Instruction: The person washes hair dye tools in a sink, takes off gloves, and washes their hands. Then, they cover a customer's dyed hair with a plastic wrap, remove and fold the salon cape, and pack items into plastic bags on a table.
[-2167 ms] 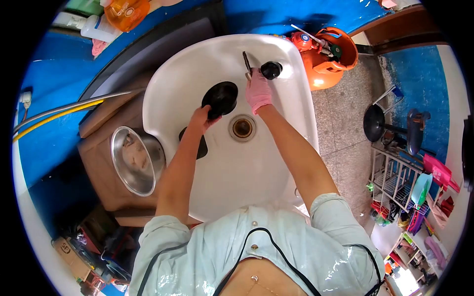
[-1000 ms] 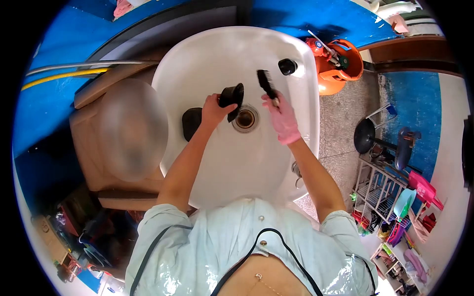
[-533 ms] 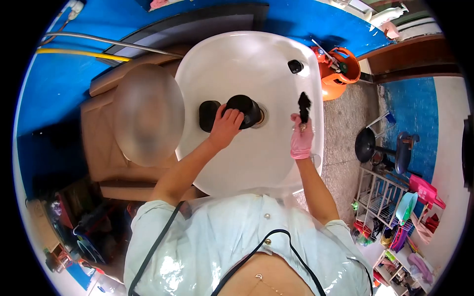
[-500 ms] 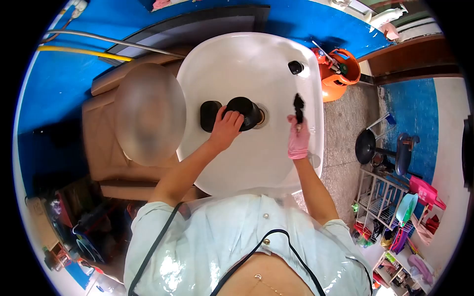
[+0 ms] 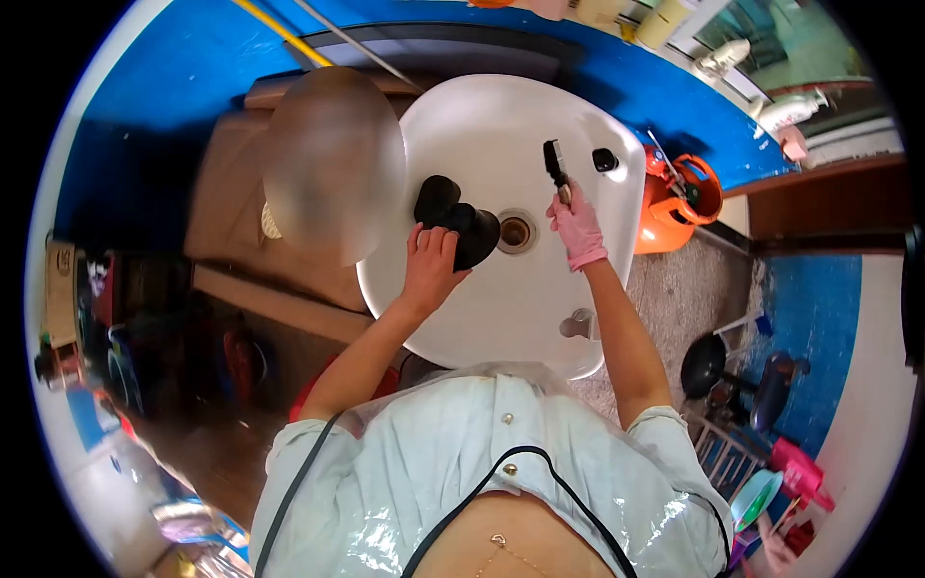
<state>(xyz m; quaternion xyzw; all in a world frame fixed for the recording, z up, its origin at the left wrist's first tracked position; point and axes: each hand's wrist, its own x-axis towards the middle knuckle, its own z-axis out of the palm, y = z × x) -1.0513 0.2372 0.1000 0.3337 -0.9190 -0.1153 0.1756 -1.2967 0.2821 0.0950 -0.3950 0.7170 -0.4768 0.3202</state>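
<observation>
My left hand (image 5: 431, 262), bare, curls over a black bowl (image 5: 474, 239) that is tipped on its side in the white basin (image 5: 482, 318). The bowl's wide end faces the drain (image 5: 516, 231); its inside is hidden. Just behind it stands a black rounded block (image 5: 438, 197). Right of the drain, my right hand (image 5: 578, 226) wears a pink glove. It is closed round the handle of a black tint brush (image 5: 553, 162), held up over the basin with its pale-toothed head pointing away from me.
A brown padded couch (image 5: 226, 193) adjoins the basin's left side, partly covered by a blurred oval. A black fitting (image 5: 604, 160) sits at the basin's right rim, beside an orange gas cylinder (image 5: 674, 217). Bottles (image 5: 795, 113) line the sill. A wire rack (image 5: 718, 448) stands at lower right.
The camera view has shifted and turned. My right hand has moved the brush inward and away from me, turning its head. The bowl is tilted differently under my left hand.
</observation>
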